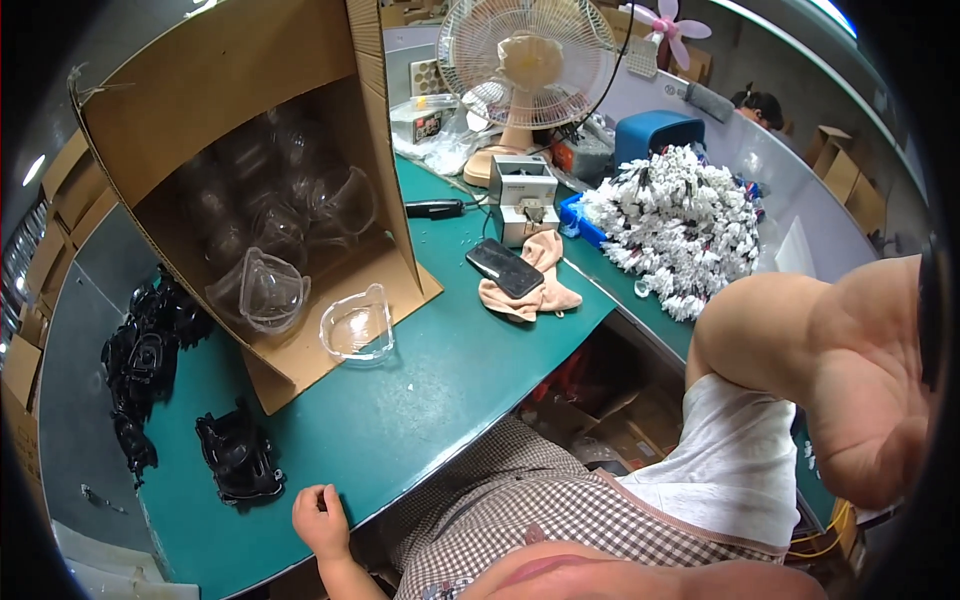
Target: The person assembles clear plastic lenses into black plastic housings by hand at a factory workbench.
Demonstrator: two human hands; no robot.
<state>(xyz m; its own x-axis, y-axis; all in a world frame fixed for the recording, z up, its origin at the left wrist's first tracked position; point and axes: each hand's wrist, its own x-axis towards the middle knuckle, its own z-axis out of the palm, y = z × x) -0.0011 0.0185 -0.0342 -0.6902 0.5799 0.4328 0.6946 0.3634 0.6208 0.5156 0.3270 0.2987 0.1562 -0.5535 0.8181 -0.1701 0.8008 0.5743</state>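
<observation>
My left hand (322, 520) rests at the front edge of the green table with its fingers curled in; I see nothing in them. Close to it lies a black moulded plastic housing (240, 455). My right hand (868, 410) is raised close to the camera at the right rim, its fingers mostly hidden. A clear plastic cover (357, 325) lies at the mouth of a tipped cardboard box (410, 270). Another clear cover (262, 290) sits just inside, in front of several more stacked deeper in the box.
More black housings (150, 350) are heaped at the left. A phone (505, 268) lies on a peach cloth (545, 290). Behind stand a small grey device (524, 200) and a fan (528, 65). At the right, white connectors with wires (680, 225) are piled by a blue bin (655, 132).
</observation>
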